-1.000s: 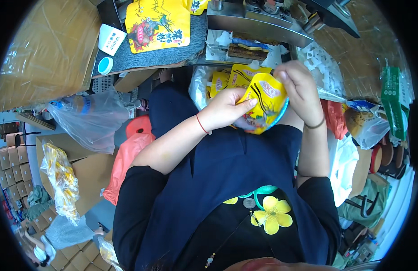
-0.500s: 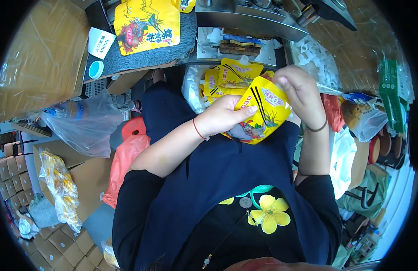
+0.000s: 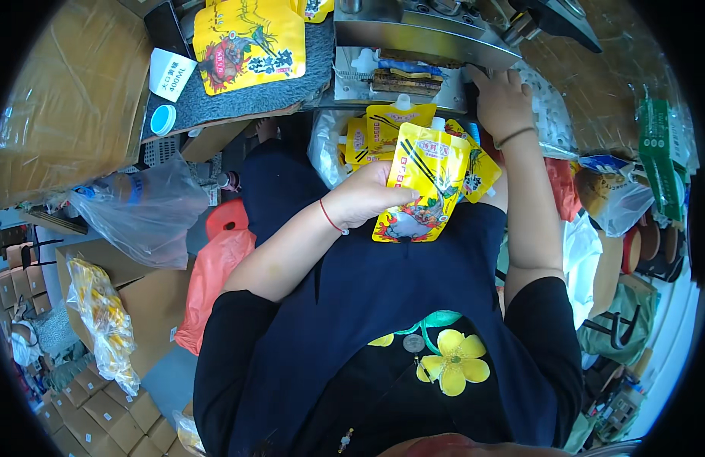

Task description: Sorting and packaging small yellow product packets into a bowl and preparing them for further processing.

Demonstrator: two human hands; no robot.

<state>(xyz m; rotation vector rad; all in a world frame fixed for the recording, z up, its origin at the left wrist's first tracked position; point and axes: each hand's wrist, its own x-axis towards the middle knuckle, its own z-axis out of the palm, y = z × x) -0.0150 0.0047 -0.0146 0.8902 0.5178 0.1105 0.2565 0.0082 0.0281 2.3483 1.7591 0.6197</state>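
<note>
My left hand [image 3: 364, 196] grips a yellow stand-up pouch [image 3: 432, 171] by its left side, thumb across the printed front. A white spout [image 3: 439, 123] sticks up from the pouch's top edge. My right hand [image 3: 505, 107] is away from the pouch, at the near right end of the metal machine [image 3: 421, 34], beside a clear bag of white plastic spouts [image 3: 549, 107]. Its fingers are stretched out and apart, and no object shows in them. Behind the held pouch, more yellow pouches [image 3: 398, 118] with white spouts lie in a pile, partly hidden.
A blue-grey mat [image 3: 314, 57] at the far left bears a large yellow pouch [image 3: 249, 46], a white paper label [image 3: 171, 75] and a turquoise cap [image 3: 163, 119]. Cardboard boxes [image 3: 101, 407] stand low left. A red plastic bag [image 3: 215, 278] hangs left of my lap.
My right hand has left the pouch's top corner and moved up and away to the machine's edge. The pouch has turned more upright, and its white spout now shows.
</note>
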